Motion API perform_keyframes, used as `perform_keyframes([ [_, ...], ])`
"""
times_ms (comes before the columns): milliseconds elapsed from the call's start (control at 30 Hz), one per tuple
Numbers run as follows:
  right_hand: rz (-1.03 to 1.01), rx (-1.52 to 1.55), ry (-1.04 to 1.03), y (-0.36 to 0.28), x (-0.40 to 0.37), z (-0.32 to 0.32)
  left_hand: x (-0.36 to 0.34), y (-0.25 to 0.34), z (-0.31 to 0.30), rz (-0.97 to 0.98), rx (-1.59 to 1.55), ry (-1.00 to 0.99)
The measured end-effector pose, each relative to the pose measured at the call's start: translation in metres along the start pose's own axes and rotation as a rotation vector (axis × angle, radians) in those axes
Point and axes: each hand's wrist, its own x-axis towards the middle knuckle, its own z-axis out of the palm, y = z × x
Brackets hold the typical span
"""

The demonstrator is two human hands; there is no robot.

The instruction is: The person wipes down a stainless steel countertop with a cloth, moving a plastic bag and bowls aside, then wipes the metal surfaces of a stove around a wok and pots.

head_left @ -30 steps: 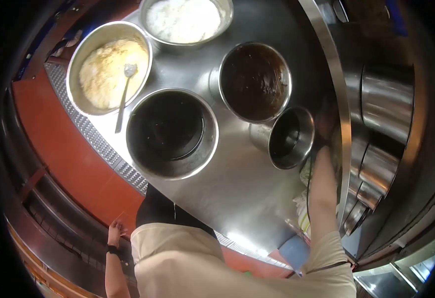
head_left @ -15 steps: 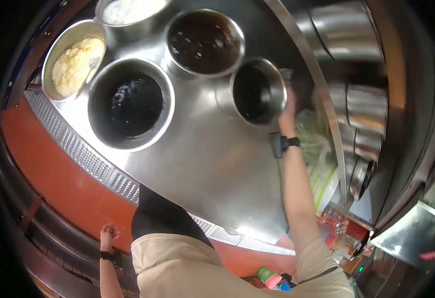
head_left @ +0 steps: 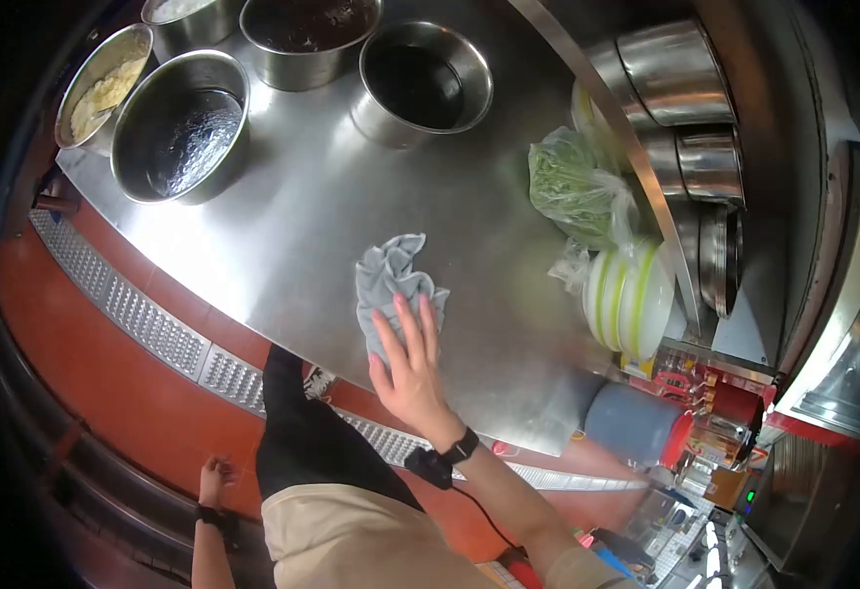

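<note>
My right hand (head_left: 413,378) lies flat with spread fingers on a crumpled grey cloth (head_left: 388,280), near the front edge of the steel table (head_left: 302,260). A dark wristband is on that wrist. At the lower left, my left hand (head_left: 216,478) hangs over the floor, away from the table. Its fingers are loosely bent, with nothing visible in them. Beyond the cloth stands a steel pot of dark liquid (head_left: 425,83). Another steel pot of dark liquid (head_left: 180,128) stands farther left.
A pot of brown liquid (head_left: 307,64), a bowl of yellowish crumbly food (head_left: 81,108) and a bowl of white stuff (head_left: 189,29) line the far side. Bagged greens (head_left: 572,191) and green-rimmed bowls (head_left: 636,299) sit right. Steel containers (head_left: 675,74) fill the shelf.
My right hand has moved from beside the smallest pot back toward the table's near edge, and now rests on the cloth. The view has shifted. My left hand stays low at my side.
</note>
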Motion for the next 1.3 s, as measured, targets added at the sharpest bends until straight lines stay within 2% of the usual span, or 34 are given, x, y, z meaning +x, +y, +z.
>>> perform_keyframes([
  [133,0.037,-0.207,-0.068,-0.008,-0.01,-0.002,0.007,-0.015,-0.008,0.014,0.015,-0.008],
  [267,0.096,-0.289,-0.08,0.009,0.024,-0.009,-0.004,-0.001,-0.004,0.014,-0.031,0.053],
  [300,0.107,-0.312,-0.025,0.022,0.04,-0.011,-0.008,0.007,-0.003,0.001,-0.027,0.069],
  [400,0.167,-0.328,0.099,0.089,0.106,-0.02,-0.004,0.01,-0.008,0.0,-0.051,0.082],
  [467,0.106,-0.316,0.247,0.154,0.156,-0.026,0.002,0.014,-0.011,0.001,-0.041,0.084],
  [533,0.177,-0.212,0.352,0.198,0.211,-0.036,0.008,0.029,-0.013,-0.005,-0.028,0.071],
  [600,0.346,-0.155,0.285,0.239,0.262,-0.048,0.009,0.047,-0.013,-0.022,-0.051,0.076],
  [667,0.422,-0.243,0.238,0.28,0.306,-0.05,0.012,0.059,-0.015,-0.017,-0.104,0.089],
  [700,0.442,-0.342,0.282,0.276,0.328,-0.052,0.014,0.066,-0.018,-0.009,-0.144,0.102],
  [767,0.519,-0.298,0.196,0.266,0.359,-0.052,0.017,0.079,-0.023,-0.028,-0.139,0.101],
  [1000,0.277,0.008,-0.088,0.253,0.44,-0.084,0.024,0.103,-0.036,-0.089,-0.272,0.136],
  [1200,0.107,0.251,-0.302,0.175,0.436,-0.061,0.037,0.104,-0.033,-0.16,-0.157,0.131],
  [1233,0.084,0.298,-0.334,0.169,0.431,-0.063,0.037,0.103,-0.03,-0.165,-0.152,0.131],
  [1300,0.138,0.415,-0.344,0.199,0.425,-0.059,0.034,0.108,-0.025,-0.114,-0.157,0.147],
])
